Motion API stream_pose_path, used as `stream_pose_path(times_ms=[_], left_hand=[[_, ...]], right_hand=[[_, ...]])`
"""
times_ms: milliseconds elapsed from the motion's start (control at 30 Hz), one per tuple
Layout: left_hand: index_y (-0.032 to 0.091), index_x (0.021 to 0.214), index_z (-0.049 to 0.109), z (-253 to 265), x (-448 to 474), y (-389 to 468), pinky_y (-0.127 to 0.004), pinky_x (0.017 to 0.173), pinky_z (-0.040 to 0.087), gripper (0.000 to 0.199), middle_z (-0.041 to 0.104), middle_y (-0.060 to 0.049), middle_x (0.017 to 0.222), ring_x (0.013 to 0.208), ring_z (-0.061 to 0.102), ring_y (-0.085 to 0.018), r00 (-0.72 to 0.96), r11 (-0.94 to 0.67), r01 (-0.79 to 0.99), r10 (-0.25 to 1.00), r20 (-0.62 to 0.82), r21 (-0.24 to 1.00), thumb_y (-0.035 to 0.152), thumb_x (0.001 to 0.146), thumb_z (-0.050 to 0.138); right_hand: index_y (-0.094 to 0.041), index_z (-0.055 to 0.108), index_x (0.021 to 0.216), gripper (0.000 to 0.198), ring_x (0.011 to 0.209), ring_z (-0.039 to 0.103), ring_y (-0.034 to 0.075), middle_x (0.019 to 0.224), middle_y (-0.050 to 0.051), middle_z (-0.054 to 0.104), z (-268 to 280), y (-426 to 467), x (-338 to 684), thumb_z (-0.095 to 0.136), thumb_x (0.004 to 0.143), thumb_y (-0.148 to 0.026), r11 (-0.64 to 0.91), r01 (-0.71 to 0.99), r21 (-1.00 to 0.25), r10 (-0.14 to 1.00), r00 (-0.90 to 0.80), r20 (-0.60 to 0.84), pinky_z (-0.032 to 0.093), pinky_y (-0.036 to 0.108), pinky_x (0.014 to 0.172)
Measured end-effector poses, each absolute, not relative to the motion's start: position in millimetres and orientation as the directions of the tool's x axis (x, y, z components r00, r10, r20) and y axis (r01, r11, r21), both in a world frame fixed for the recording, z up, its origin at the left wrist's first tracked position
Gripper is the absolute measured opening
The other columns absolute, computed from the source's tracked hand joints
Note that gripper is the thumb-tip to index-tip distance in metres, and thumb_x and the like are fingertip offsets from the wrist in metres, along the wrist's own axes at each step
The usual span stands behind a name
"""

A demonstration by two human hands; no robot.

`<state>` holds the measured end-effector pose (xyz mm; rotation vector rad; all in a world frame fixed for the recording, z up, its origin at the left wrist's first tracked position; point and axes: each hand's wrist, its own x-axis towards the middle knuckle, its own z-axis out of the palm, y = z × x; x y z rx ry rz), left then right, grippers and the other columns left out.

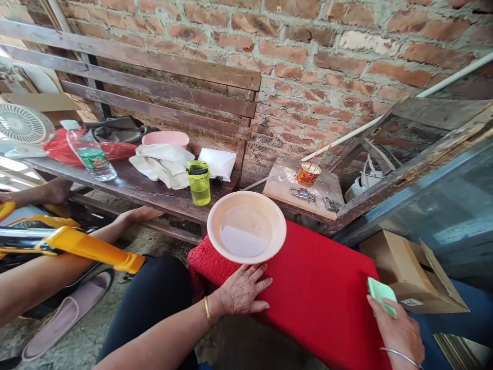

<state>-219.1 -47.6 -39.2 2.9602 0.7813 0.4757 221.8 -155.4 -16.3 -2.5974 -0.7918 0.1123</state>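
My left hand (246, 292) lies on the red cloth (308, 288) with its fingers spread. Its fingertips are right by the near rim of a pale, shallow plastic basin (278, 241) that has some clear water in it. At the right, my right hand (402, 331) is closed around a flat mint-green phone (383, 295) with rounded corners. The hand hides its lower part. The phone is above the right edge of the red cloth, close to an open cardboard box (396, 262).
Behind the basin, a wooden bench (154, 190) carries a green cup (199, 185), white cloth (164, 164), a water bottle (94, 159) and a fan (25, 123). Padlocks (302, 193) and a paper cup (308, 174) sit on a small board. Another person's legs (50, 272) are at the left.
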Motion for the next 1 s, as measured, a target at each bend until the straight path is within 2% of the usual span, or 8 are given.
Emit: stream_pose_path(times_ms=[167,300,367,433,567,667,833,1000], left_hand=[[0.025,0.140,0.055,-38,-221,-48,-0.043,0.111,0.036,0.062,0.051,-0.013,0.147,0.133,0.050,-0.029,0.827,-0.868,0.484,0.495,0.266,0.111,0.067,0.094,0.048],[0.026,0.140,0.055,-40,-222,-46,-0.044,0.111,0.036,0.063,0.052,-0.014,0.146,0.133,0.051,-0.029,0.834,-0.873,0.479,0.484,0.266,0.087,0.067,0.094,0.047],[0.025,0.140,0.055,-43,-221,-46,-0.045,0.111,0.036,0.063,0.052,-0.014,0.146,0.132,0.051,-0.029,0.834,-0.874,0.477,0.482,0.268,0.088,0.067,0.094,0.047],[0.026,0.141,0.054,-45,-220,-46,-0.044,0.111,0.036,0.063,0.051,-0.013,0.147,0.133,0.050,-0.029,0.827,-0.871,0.478,0.489,0.278,0.111,0.067,0.094,0.046],[0.027,0.139,0.056,-48,-218,-48,-0.043,0.112,0.034,0.062,0.052,-0.012,0.146,0.133,0.050,-0.029,0.804,-0.858,0.488,0.513,0.300,0.159,0.068,0.094,0.047],[0.026,0.138,0.057,-45,-218,-49,-0.042,0.112,0.034,0.062,0.053,-0.012,0.144,0.131,0.051,-0.029,0.802,-0.855,0.491,0.518,0.297,0.164,0.068,0.094,0.046],[0.026,0.139,0.056,-37,-222,-50,-0.042,0.110,0.036,0.061,0.050,-0.012,0.148,0.131,0.051,-0.028,0.812,-0.855,0.496,0.519,0.268,0.152,0.066,0.094,0.048],[0.029,0.143,0.052,-39,-225,-49,-0.041,0.109,0.039,0.062,0.049,-0.011,0.150,0.130,0.051,-0.029,0.824,-0.858,0.500,0.513,0.239,0.118,0.063,0.091,0.056]], right_hand=[[-0.024,0.068,0.111,0.059,0.091,0.062,0.030,0.098,0.012,0.061,-16,-80,97,0.052,0.075,-0.067,-0.446,0.734,-0.512,0.836,0.546,0.055,0.049,0.042,0.081],[-0.026,0.069,0.110,0.036,0.098,0.062,0.026,0.104,0.007,0.061,-13,-33,23,0.056,0.083,-0.047,-0.169,0.890,-0.423,0.968,0.230,0.097,0.045,0.038,0.088],[-0.027,0.069,0.111,0.034,0.098,0.063,0.025,0.104,0.006,0.062,-12,-31,31,0.058,0.084,-0.045,-0.170,0.906,-0.387,0.974,0.214,0.072,0.045,0.036,0.087],[-0.028,0.069,0.112,0.038,0.092,0.064,0.024,0.105,0.006,0.062,-12,-41,67,0.057,0.084,-0.049,-0.290,0.887,-0.359,0.948,0.319,0.022,0.047,0.035,0.082],[-0.028,0.067,0.121,0.057,0.080,0.064,0.028,0.099,0.010,0.064,-8,-71,160,0.049,0.082,-0.066,-0.653,0.730,-0.201,0.751,0.659,-0.046,0.050,0.040,0.071],[-0.025,0.067,0.123,0.067,0.081,0.063,0.031,0.096,0.014,0.064,-6,-75,180,0.044,0.082,-0.072,-0.753,0.638,-0.157,0.645,0.764,0.015,0.050,0.042,0.070],[-0.026,0.067,0.120,0.050,0.085,0.062,0.025,0.105,0.009,0.062,-3,-27,91,0.054,0.085,-0.059,-0.485,0.812,-0.325,0.844,0.532,0.070,0.048,0.035,0.073],[-0.029,0.071,0.114,0.028,0.096,0.061,0.022,0.104,0.006,0.062,-4,29,21,0.061,0.089,-0.039,-0.199,0.917,-0.346,0.969,0.237,0.072,0.042,0.031,0.085]])
